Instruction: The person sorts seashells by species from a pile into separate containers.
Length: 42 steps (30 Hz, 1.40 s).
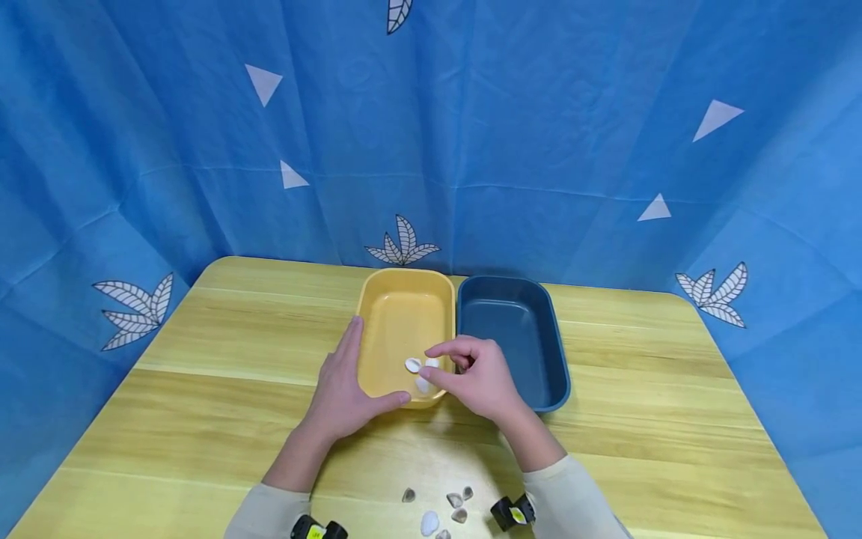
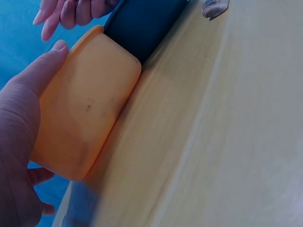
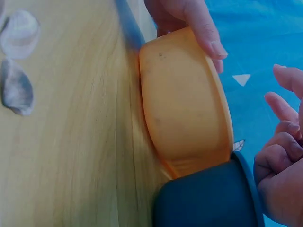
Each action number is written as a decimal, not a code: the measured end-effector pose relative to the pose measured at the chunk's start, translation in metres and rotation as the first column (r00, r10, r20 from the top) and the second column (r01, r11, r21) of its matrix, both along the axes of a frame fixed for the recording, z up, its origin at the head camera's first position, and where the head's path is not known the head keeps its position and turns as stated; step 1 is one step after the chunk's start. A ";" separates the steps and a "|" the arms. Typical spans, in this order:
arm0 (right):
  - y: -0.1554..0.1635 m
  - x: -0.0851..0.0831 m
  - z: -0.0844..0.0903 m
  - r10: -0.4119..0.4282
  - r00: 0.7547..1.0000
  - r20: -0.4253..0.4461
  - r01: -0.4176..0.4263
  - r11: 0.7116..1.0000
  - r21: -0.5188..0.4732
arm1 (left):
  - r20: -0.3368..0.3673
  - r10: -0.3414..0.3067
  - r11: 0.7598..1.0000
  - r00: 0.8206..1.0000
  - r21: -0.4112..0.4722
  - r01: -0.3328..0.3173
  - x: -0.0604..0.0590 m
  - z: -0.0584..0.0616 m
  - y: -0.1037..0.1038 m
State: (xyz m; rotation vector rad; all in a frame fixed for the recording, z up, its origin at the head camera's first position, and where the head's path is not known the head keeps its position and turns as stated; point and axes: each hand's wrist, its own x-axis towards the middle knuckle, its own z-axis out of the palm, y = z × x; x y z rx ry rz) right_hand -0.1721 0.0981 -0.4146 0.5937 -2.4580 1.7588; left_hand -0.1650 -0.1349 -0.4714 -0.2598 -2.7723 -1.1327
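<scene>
A yellow plastic tub stands on the table with several white shells inside, near its front right corner. My left hand holds the tub's front left corner, its thumb along the front rim and its fingers against the left side. Over the shells, my right hand has thumb and index finger parted, the other fingers curled in. Both wrist views show nothing between that thumb and index finger. A dark blue tub stands right beside the yellow one, partly behind the right hand.
Several small shells, some brownish and one larger white one, lie on the wooden table near its front edge, between the forearms. A blue curtain hangs behind the table.
</scene>
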 end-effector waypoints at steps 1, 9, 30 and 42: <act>0.001 0.001 -0.001 0.003 1.000 -0.013 -0.003 1.000 0.000 | 0.003 0.000 1.000 1.000 -0.002 0.000 0.000 0.000 0.000; 0.014 0.009 -0.012 0.021 0.997 -0.068 -0.025 0.998 -0.050 | 0.015 -0.015 0.999 1.000 -0.033 0.016 0.000 0.004 -0.002; 0.040 0.067 -0.046 0.178 0.982 -0.069 -0.185 0.975 -0.122 | 0.019 -0.023 0.999 1.000 -0.026 0.024 0.000 0.004 -0.002; 0.043 0.088 -0.062 0.272 0.962 0.028 -0.268 0.959 -0.090 | 0.025 -0.024 1.000 0.999 -0.011 0.024 0.001 0.005 -0.003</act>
